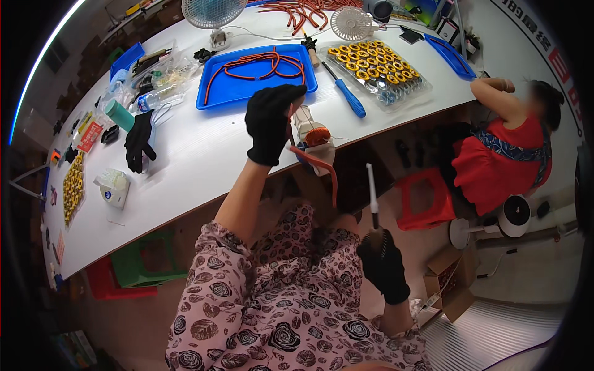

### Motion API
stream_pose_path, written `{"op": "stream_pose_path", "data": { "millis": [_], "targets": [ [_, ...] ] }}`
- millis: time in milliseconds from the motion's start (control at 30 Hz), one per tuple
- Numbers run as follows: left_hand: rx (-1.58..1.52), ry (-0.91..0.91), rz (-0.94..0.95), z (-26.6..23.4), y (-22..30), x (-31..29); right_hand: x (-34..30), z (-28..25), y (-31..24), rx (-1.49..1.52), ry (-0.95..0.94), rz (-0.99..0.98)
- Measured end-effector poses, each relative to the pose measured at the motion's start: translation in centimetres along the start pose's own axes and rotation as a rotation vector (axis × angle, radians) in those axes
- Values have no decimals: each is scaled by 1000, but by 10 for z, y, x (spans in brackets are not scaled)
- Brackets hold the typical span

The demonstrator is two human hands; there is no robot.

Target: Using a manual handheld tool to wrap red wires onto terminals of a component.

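My left hand point(270, 123), in a black glove, is raised at the table's near edge, closed on a red-orange tube point(322, 162). From its fingers the tube bends and hangs over the edge. Just right of this hand, at the edge, stands a pale device with an orange ribbed end point(318, 136). Low on the right and away from the table, my right hand point(385, 267), also black-gloved, grips a long tool point(372, 188) with a whitish shaft and brownish handle, pointing up. Its tip is apart from the tube.
Behind my left hand lies a blue tray point(223, 93) with red-orange tubing, beside a blue-handled screwdriver point(351, 98) and a bag of yellow rings point(377, 65). A spare black glove point(140, 143) lies left. At right sits a person in red point(495, 161) near a red stool point(426, 198).
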State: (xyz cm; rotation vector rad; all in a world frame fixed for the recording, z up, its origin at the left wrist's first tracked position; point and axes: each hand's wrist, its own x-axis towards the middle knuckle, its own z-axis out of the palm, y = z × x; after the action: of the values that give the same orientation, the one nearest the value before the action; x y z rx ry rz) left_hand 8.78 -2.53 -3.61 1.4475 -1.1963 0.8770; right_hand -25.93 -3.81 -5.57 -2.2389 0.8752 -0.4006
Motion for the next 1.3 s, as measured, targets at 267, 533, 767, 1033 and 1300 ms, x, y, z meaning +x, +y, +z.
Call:
{"op": "stream_pose_path", "data": {
  "millis": [267,533,767,1033,1300],
  "targets": [
    [-906,44,-816,55,-29,-73,89,7,-25,786,-600,476],
    [-946,-18,-893,48,-23,-69,105,18,-33,873,-530,371],
    [-647,-221,-872,-12,10,-64,19,20,10,1119,-620,461],
    [139,-487,170,-32,96,-67,-123,-39,61,1228,-622,786],
    [335,-149,220,-23,33,7,-49,-13,18,164,227,212]
  ]
}}
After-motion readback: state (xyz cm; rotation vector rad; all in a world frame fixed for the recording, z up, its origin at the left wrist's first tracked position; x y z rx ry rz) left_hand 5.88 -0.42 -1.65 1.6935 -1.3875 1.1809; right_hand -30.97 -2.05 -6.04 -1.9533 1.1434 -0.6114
